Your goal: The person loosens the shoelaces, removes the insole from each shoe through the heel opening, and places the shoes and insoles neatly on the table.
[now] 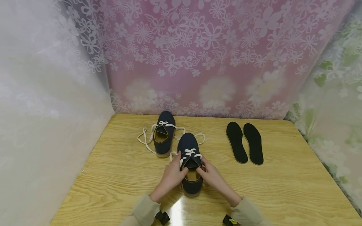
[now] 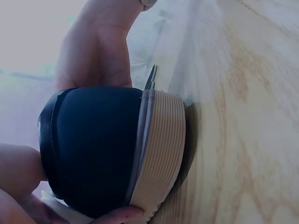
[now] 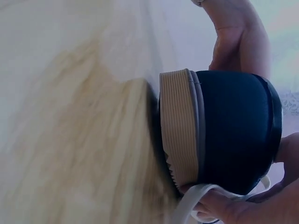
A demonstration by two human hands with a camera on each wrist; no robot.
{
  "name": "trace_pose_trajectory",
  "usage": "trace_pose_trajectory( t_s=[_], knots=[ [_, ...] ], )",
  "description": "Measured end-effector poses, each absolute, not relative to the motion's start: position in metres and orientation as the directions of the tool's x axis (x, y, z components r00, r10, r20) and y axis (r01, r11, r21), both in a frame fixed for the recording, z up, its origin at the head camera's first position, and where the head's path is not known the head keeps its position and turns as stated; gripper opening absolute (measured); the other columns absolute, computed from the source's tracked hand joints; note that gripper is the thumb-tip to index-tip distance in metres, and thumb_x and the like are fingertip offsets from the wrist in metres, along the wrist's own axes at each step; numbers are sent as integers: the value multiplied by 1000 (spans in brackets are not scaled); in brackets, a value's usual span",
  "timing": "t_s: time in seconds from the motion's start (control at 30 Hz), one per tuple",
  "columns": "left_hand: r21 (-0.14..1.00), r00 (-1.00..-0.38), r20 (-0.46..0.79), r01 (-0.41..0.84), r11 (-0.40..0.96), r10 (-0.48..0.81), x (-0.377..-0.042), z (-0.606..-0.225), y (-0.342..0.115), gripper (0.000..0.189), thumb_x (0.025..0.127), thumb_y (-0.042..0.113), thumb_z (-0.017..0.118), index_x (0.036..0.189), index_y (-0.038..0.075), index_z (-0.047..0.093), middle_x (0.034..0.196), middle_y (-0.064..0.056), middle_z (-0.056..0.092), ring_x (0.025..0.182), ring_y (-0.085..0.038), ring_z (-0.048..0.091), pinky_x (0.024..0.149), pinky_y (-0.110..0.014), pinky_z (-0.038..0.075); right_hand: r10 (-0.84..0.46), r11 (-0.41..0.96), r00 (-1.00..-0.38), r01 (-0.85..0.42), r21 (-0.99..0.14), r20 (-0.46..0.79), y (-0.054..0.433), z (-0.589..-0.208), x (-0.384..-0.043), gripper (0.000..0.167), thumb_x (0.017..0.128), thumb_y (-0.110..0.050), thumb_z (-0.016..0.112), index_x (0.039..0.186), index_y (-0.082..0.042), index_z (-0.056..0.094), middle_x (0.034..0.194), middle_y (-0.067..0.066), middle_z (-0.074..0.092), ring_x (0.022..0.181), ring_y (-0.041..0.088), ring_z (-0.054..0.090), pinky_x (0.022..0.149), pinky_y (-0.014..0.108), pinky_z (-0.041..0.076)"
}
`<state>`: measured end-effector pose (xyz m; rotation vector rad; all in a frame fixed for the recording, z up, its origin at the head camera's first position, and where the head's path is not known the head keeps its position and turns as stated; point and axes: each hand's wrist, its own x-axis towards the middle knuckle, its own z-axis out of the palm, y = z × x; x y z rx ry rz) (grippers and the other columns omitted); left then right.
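Note:
A dark navy sneaker (image 1: 187, 142) with white laces sits on the wooden table, toe pointing away from me. My left hand (image 1: 173, 172) grips its left side and my right hand (image 1: 211, 176) its right side, both thumbs at the rim of the foot opening. A tan lining shows inside. Both wrist views show the heel (image 2: 96, 140) and the ribbed tan sole edge (image 3: 179, 126) close to the tabletop; fingers reach low along the sides. Behind and left stands the matching sneaker (image 1: 166, 117), its white laces (image 1: 145, 141) trailing loose on the table.
Two black insoles (image 1: 237, 142) lie side by side at the right of the wooden table (image 1: 282, 188). A pink flowered curtain (image 1: 183, 62) hangs along the back edge. Pale sheeting (image 1: 56, 110) closes off the left, and a green-patterned sheet (image 1: 333, 125) the right.

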<state>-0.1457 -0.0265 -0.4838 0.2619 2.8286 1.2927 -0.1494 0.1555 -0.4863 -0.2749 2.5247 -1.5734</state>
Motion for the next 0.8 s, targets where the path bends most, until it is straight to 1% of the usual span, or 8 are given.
trace_pose_trajectory(
  t_s=[0.17, 0.33, 0.47, 0.5, 0.57, 0.63, 0.73, 0.8],
  knots=[
    [733, -983, 113, 179, 656, 143, -146, -476, -32, 68, 88, 10, 61, 147, -14, 41, 138, -33, 55, 110, -44, 63, 89, -58, 51, -245, 409, -969, -75, -910, -31, 150, -481, -150, 64, 97, -5, 57, 154, 7, 33, 148, 33, 45, 129, 47, 54, 101, 52, 50],
    [722, -975, 165, 222, 655, 149, -149, -462, -40, 67, 86, 10, 62, 146, -14, 44, 122, -32, 65, 76, -35, 63, 63, -41, 49, -264, 372, -964, -83, -925, -19, 145, -470, -149, 65, 101, -8, 58, 156, 7, 28, 149, 34, 43, 126, 46, 57, 97, 49, 54],
    [726, -974, 167, 228, 649, 156, -152, -452, -45, 67, 86, 9, 63, 148, -11, 44, 121, -30, 66, 75, -32, 63, 63, -38, 47, -265, 359, -964, -91, -929, -8, 142, -459, -148, 67, 102, -11, 59, 158, 6, 25, 152, 33, 39, 126, 44, 57, 96, 46, 55],
    [726, -973, 170, 230, 648, 156, -152, -450, -46, 67, 87, 9, 64, 148, -10, 44, 129, -29, 63, 75, -29, 63, 64, -36, 47, -263, 357, -965, -86, -930, -11, 142, -457, -147, 68, 102, -11, 60, 158, 5, 25, 153, 32, 38, 126, 43, 57, 96, 46, 55],
    [731, -973, 164, 229, 643, 160, -153, -446, -48, 67, 87, 8, 63, 149, -9, 43, 111, -27, 69, 62, -23, 58, 58, -31, 43, -264, 347, -965, -88, -934, -7, 140, -452, -146, 69, 102, -12, 60, 158, 5, 23, 153, 32, 38, 126, 42, 57, 95, 44, 55],
    [746, -975, 152, 221, 628, 163, -152, -442, -51, 67, 88, 7, 62, 150, -8, 42, 83, -18, 67, 48, -15, 41, 51, -26, 35, -272, 327, -962, -92, -940, -1, 138, -448, -145, 70, 102, -11, 60, 158, 5, 22, 154, 31, 36, 127, 41, 57, 96, 42, 55],
    [748, -973, 155, 228, 624, 171, -150, -435, -56, 66, 90, 7, 61, 151, -7, 41, 58, -2, 48, 42, -8, 28, 46, -22, 28, -292, 279, -956, -95, -955, 10, 135, -444, -144, 70, 103, -10, 60, 159, 5, 20, 157, 31, 31, 131, 41, 53, 97, 40, 54],
    [753, -972, 156, 232, 616, 175, -149, -429, -61, 66, 91, 7, 60, 152, -5, 40, 53, 4, 40, 42, -7, 25, 45, -21, 27, -309, 233, -951, -90, -968, 14, 132, -441, -143, 71, 103, -9, 59, 159, 4, 19, 161, 28, 25, 134, 41, 49, 100, 40, 52]
  ],
)
